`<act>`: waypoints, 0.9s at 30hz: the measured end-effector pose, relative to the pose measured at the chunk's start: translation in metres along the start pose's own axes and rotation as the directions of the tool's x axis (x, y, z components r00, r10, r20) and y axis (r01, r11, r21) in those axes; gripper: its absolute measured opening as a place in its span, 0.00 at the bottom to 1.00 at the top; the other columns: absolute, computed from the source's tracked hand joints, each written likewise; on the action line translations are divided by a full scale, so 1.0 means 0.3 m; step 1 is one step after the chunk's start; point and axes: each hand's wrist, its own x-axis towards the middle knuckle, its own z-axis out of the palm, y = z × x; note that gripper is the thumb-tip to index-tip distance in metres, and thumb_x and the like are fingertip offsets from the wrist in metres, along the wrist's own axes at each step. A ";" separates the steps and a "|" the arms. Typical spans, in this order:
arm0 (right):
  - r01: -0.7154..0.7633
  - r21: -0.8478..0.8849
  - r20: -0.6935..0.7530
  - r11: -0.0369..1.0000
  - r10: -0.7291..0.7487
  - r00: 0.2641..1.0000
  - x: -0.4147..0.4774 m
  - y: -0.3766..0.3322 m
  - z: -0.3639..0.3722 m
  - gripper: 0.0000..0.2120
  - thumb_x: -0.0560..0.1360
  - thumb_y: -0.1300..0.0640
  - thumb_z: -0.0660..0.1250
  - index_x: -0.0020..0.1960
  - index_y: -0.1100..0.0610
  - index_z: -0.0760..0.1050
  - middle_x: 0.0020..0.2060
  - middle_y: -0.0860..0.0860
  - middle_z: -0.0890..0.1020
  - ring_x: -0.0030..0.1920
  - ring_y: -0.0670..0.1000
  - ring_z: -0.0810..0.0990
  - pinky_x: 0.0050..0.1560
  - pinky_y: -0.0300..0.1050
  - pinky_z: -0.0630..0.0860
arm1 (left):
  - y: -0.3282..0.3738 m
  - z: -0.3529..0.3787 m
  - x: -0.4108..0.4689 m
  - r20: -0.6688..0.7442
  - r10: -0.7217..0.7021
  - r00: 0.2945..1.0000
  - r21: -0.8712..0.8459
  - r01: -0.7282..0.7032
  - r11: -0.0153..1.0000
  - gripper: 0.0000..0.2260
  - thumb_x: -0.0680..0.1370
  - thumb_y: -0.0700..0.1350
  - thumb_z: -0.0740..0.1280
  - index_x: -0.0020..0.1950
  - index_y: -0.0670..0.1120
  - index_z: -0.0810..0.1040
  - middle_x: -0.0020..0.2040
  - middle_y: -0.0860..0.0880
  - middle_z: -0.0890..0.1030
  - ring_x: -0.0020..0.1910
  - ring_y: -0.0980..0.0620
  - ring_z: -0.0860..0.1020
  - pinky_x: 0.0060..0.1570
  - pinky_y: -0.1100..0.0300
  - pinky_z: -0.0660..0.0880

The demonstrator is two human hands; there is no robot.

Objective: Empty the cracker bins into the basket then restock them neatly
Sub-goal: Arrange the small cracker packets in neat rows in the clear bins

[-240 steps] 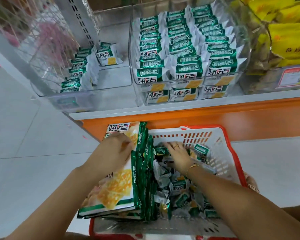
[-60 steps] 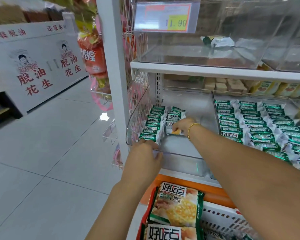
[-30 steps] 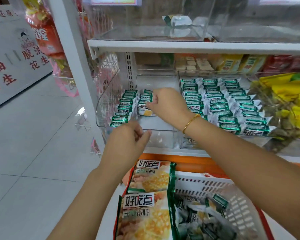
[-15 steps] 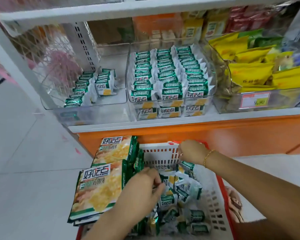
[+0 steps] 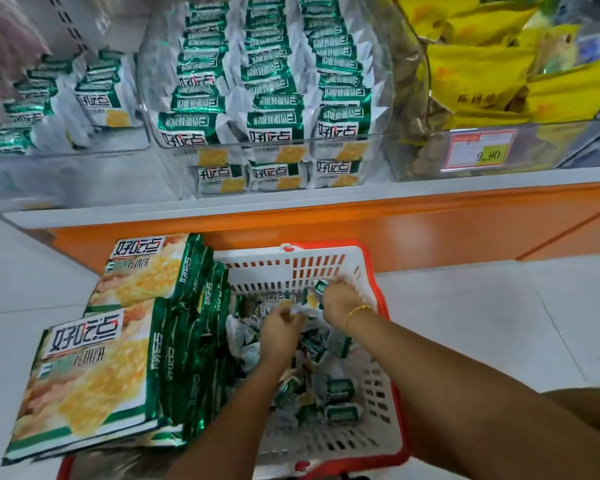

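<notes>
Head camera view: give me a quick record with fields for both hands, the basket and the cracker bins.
basket: white, red rim; loose packets inside, large bags stacked at its left side
left hand: in basket, fingers curled among loose packets, grip unclear
right hand: in basket, gripping a small packet
left bin: partly filled
middle bin: full, three neat rows

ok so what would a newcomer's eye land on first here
Probably the stack of large cracker bags leaning over the left side of the white basket, where the left hand and right hand grip loose small packs. On the shelf above, the middle bin holds tight rows of green packs, with bright yellow bags in the bin to its right.
</notes>
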 end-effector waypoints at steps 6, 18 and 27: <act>-0.048 -0.087 0.043 0.995 0.052 0.998 0.061 -0.012 -0.005 0.16 0.80 0.65 0.56 0.66 0.67 0.71 0.63 0.61 0.75 0.63 0.58 0.74 0.62 0.48 0.71 | 0.080 0.107 0.142 0.015 -0.057 0.998 -0.080 0.058 0.995 0.16 0.77 0.46 0.67 0.57 0.35 0.77 0.50 0.37 0.81 0.48 0.39 0.80 0.40 0.51 0.74; -0.032 -0.265 0.102 0.964 0.061 0.993 0.116 -0.025 -0.041 0.14 0.76 0.68 0.62 0.61 0.63 0.76 0.57 0.57 0.80 0.56 0.55 0.80 0.55 0.46 0.78 | 0.096 0.091 0.172 0.090 -0.186 0.978 -0.039 0.190 0.981 0.23 0.79 0.57 0.62 0.57 0.38 0.79 0.31 0.47 0.74 0.28 0.51 0.71 0.25 0.62 0.64; 0.190 -0.239 0.054 0.952 -0.182 0.982 -0.083 0.018 -0.298 0.08 0.77 0.54 0.66 0.49 0.59 0.76 0.39 0.51 0.76 0.38 0.50 0.76 0.32 0.38 0.71 | 0.038 -0.085 -0.080 0.387 -0.189 0.903 -0.544 0.389 0.744 0.08 0.78 0.36 0.63 0.39 0.41 0.73 0.38 0.44 0.73 0.38 0.48 0.74 0.45 0.55 0.73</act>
